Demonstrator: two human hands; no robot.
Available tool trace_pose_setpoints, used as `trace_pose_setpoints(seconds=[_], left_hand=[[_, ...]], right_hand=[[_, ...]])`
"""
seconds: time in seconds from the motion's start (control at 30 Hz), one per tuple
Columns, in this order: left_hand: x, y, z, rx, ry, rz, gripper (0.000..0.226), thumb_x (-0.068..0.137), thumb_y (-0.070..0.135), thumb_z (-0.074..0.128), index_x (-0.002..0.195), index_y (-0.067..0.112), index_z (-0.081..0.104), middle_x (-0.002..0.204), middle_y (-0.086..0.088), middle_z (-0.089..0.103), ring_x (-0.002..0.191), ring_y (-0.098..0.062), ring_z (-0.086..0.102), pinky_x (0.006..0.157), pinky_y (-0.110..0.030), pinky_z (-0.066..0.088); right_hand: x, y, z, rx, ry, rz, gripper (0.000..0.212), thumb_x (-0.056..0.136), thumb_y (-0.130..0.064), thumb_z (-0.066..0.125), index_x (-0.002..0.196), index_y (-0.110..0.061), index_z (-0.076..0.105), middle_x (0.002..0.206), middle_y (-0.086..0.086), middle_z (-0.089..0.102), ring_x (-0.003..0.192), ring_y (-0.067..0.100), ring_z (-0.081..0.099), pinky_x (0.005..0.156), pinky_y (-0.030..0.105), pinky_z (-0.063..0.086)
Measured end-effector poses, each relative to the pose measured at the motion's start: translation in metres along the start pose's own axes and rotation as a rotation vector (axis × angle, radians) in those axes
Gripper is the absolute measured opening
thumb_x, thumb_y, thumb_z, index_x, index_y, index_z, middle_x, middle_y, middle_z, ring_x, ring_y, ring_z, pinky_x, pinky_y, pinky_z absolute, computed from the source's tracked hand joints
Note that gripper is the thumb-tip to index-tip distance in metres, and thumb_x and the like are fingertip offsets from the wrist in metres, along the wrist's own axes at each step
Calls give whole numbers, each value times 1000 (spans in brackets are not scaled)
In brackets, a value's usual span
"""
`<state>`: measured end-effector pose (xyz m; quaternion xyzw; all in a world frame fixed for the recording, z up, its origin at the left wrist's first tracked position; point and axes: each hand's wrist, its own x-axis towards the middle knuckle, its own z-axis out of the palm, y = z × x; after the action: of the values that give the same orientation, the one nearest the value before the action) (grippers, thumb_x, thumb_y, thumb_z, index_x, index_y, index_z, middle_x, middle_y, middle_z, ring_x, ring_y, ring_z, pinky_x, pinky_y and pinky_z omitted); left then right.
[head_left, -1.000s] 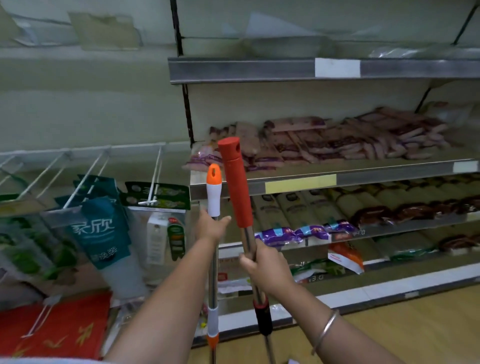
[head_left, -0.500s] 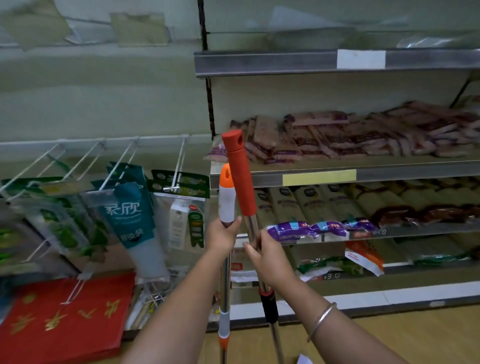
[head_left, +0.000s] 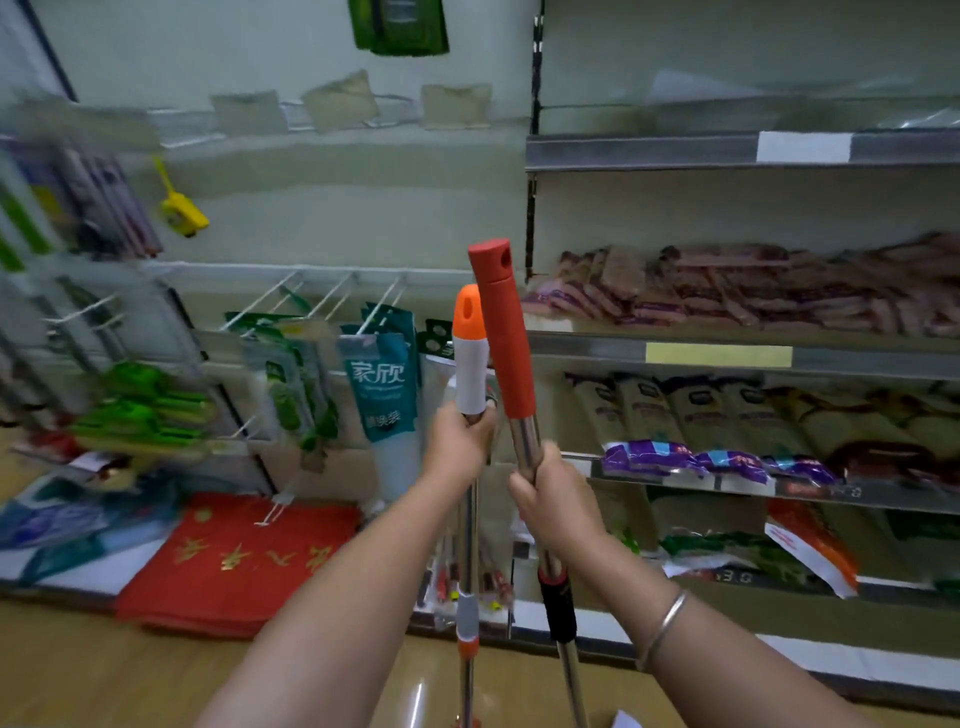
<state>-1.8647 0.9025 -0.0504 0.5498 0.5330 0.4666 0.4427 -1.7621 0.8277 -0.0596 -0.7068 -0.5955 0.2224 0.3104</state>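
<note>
1. Plainly, both poles stand upright and side by side, probably so their lengths and grips can be compared: the left hand (head_left: 460, 441) curls round the white-and-orange-capped pole (head_left: 470, 374) just under its grip.
2. The right hand (head_left: 553, 499) wraps the red-gripped pole (head_left: 506, 338) on its bare metal, lower down.
3. Behind them, the shelf (head_left: 857, 358) carries stacked packets (head_left: 727, 280); wire hooks (head_left: 337, 293) hold hanging pouches (head_left: 379, 389).
</note>
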Motion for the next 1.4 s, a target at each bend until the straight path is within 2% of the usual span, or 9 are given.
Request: trace_pose_setpoints(seconds=[0.2,0.4,0.57,0.63,0.8,0.97,1.13,1.3,1.4], left_hand=[[-23,28,-92,104,189,92,22,89,22,58,70,15,50,61,-4,52,59,-24,53,57,-32,43],[-40,42,-209,146,405,97,26,91,24,58,70,11,50,55,-2,49,51,-21,49,45,-24,34],[-46,35,-324,180,582,104,34,90,25,59,60,15,46,56,-5,50,59,-26,50,54,-31,34],[-45,33,-367,197,609,101,34,89,25,60,59,16,46,57,-7,51,60,-27,53,56,-31,37],[-28,28,-457,266,626,113,29,88,32,61,65,18,50,62,-6,56,62,-27,57,59,-32,43],[-5,19,-550,301,700,82,26,88,32,60,69,16,53,63,-5,57,61,-26,55,56,-29,39],[26,4,-636,349,797,59,31,87,35,62,62,21,49,64,-6,58,62,-28,58,56,-30,42],[69,-10,-727,323,858,9,33,86,31,61,59,22,44,58,-4,54,60,-28,57,57,-32,43],[100,-16,-777,309,844,-5,34,84,28,61,56,20,44,55,-5,51,58,-26,52,58,-33,42]], right_hand=[[-10,-84,28,78,-14,-169,19,85,-28,52,93,-11,48,86,11,65,83,35,62,69,39,49],[-23,-171,94,191,-122,-279,13,84,-24,55,87,-13,50,77,4,58,76,28,58,69,37,47],[-32,-244,159,343,-200,-346,16,71,-32,53,72,-17,50,70,6,62,70,30,61,66,39,50],[-33,-278,189,396,-229,-368,13,72,-28,55,65,-23,45,63,2,57,63,28,58,62,39,49],[-27,-361,257,481,-281,-417,31,78,-11,58,58,-26,39,55,-7,47,57,19,49,59,30,41],[-18,-433,324,580,-375,-443,18,62,-31,52,55,-22,38,49,-2,45,50,22,48,54,36,43],[3,-496,392,594,-408,-477,40,80,-11,61,51,-25,37,46,-9,41,46,13,41,51,26,31],[36,-565,464,602,-447,-469,14,64,-28,54,56,-20,47,50,-1,50,48,18,47,52,31,39],[54,-608,508,589,-497,-475,10,71,-16,58,63,-15,52,55,3,54,49,17,50,52,29,42]])
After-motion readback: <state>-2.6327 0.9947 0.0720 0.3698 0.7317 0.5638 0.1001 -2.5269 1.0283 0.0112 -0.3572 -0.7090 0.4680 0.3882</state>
